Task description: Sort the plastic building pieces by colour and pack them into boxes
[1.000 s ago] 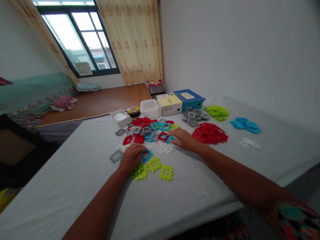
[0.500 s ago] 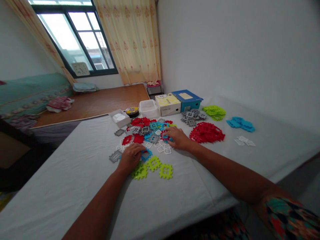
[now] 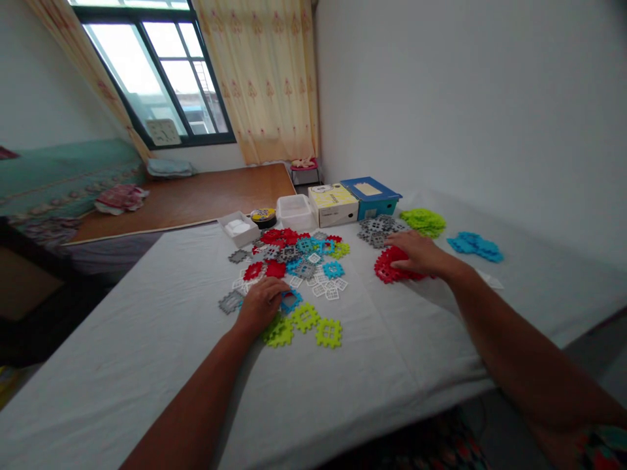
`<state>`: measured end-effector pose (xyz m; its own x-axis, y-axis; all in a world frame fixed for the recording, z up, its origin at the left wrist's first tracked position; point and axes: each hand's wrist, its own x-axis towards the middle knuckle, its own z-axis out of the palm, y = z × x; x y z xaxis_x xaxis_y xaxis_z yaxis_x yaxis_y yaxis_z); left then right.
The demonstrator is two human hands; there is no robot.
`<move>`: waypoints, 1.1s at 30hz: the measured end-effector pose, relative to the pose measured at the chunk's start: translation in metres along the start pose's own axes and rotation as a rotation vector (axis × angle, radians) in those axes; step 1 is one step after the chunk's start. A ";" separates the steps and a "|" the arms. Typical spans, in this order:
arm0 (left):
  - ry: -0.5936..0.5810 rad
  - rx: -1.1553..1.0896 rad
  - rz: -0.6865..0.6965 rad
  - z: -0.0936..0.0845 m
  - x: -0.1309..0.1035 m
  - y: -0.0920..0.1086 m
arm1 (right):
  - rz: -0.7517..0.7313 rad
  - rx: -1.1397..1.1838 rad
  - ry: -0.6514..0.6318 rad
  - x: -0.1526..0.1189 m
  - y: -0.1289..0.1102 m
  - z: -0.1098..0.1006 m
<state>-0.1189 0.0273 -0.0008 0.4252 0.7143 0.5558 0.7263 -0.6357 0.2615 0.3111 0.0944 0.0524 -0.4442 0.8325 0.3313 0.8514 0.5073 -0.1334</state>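
My left hand rests on the table with its fingers bent and pressed together. Beside its fingertips lies a blue notched square building piece; whatever is beneath the fingers is hidden. Green notched pieces lie close to its wrist. My right hand reaches over the pile of red building pieces, thumb and fingers closed about a red piece at the top. The mixed heap of red, grey, blue and green pieces spreads between the hands, with white window-shaped pieces at its near side.
Sorted piles of grey, green and blue pieces lie at the right. Along the back stand a white box, a round tin, a clear tub, a yellow box and a blue box.
My right hand has moved right from the mixed heap to the red pile, carrying a red piece. A blue piece now shows where it was. My left hand has stayed in place.
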 end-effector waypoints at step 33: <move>-0.033 0.033 0.012 -0.001 -0.004 -0.018 | -0.220 0.305 0.189 0.043 -0.078 0.058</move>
<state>-0.1343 0.0359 -0.0064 0.4509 0.7165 0.5323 0.7386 -0.6343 0.2283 0.2092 0.1038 0.0228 -0.5230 0.6557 0.5445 0.6076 0.7349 -0.3013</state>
